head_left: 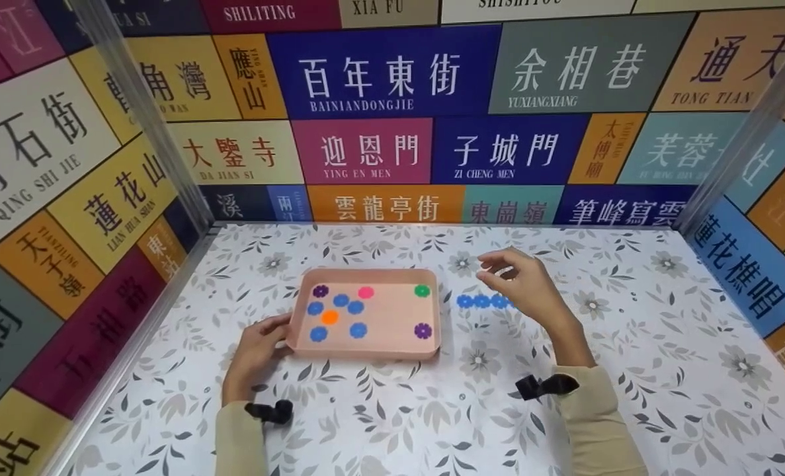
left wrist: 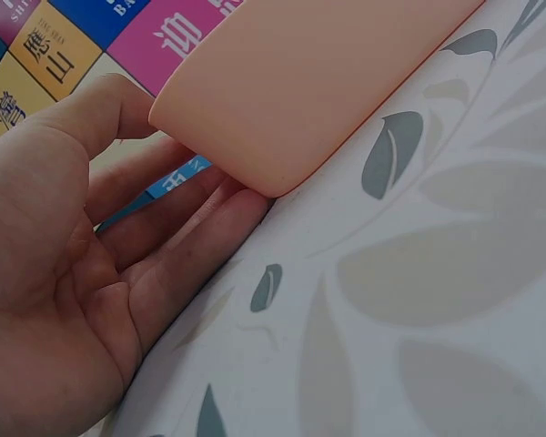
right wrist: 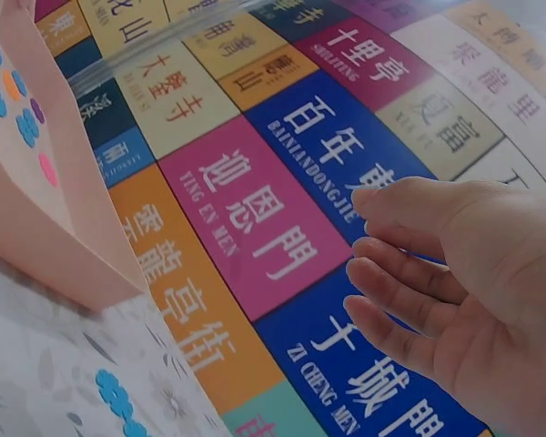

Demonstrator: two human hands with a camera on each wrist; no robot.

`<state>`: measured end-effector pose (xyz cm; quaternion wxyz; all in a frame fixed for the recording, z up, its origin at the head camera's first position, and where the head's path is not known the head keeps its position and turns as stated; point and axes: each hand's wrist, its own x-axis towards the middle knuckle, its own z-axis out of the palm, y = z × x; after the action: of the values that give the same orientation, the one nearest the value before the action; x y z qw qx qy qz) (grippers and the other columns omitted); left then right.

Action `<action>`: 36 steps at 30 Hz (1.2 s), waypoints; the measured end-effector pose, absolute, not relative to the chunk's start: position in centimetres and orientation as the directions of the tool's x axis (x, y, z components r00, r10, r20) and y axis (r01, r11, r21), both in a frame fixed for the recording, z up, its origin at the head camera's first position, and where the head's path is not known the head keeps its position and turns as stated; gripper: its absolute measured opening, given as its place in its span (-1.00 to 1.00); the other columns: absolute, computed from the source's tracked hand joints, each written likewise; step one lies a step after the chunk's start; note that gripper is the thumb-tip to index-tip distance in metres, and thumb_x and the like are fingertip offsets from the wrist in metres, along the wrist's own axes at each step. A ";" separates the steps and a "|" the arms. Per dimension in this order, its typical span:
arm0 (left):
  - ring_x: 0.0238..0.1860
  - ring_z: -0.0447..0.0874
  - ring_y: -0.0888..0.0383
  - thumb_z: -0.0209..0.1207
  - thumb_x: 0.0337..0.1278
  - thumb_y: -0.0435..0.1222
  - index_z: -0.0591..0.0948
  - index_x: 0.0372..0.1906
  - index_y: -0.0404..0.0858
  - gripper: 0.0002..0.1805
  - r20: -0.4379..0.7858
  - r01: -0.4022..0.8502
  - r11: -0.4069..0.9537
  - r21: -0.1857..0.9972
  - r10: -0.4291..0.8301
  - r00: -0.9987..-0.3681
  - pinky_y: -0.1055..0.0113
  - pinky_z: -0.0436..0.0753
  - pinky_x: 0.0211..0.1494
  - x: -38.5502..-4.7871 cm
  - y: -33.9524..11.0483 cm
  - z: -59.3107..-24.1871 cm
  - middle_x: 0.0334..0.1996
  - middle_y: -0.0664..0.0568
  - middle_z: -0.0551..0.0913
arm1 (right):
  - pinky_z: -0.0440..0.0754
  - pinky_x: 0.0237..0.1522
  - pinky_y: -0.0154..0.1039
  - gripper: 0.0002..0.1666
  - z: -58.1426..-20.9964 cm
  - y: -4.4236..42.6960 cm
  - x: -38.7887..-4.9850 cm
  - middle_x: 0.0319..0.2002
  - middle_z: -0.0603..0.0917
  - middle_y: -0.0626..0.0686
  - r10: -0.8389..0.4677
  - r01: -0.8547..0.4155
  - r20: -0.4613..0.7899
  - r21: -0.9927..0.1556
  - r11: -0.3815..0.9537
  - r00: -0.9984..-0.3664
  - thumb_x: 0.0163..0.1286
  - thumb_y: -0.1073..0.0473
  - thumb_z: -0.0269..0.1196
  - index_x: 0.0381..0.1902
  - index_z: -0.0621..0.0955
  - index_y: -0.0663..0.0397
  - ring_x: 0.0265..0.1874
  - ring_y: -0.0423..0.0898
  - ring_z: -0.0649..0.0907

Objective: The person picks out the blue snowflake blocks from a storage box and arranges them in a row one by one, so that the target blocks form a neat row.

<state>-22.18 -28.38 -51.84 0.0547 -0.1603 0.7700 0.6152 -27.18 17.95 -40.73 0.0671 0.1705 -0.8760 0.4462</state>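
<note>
Your left hand [head_left: 254,349] touches the left wall of the pink tray [head_left: 392,317], fingers loosely extended; loose flower pieces [head_left: 330,317] lie inside. Just right of the tray, a blue flower row [head_left: 483,301] lies on the desk [head_left: 637,357], its right end hidden by your raised right hand [head_left: 523,284], fingers loosely curved, gaps between them, gripping nothing. Desk surface continues rightward to the printed wall [head_left: 743,281].

From above, the head camera looks forward and down; closer, tilted wrist views share the pink tray [head_left: 392,320].
</note>
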 end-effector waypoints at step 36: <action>0.12 0.63 0.01 0.03 0.37 -0.29 0.50 0.35 -0.24 -0.52 -0.231 -0.256 0.152 0.955 -0.161 -0.959 0.28 0.75 -0.01 -22.1 -28.4 -51.9 0.33 -0.18 0.53 | 0.67 0.10 0.00 -0.53 -45.0 4.1 -28.2 0.06 0.65 0.14 -0.596 -0.501 0.144 -0.712 0.492 -0.790 0.33 0.07 0.37 0.14 0.62 0.14 0.05 0.07 0.64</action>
<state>-22.07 -28.36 -51.92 0.0371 -0.1376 0.7579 0.6366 -28.20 4.12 -45.04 -0.0610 0.3183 -0.8615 0.3908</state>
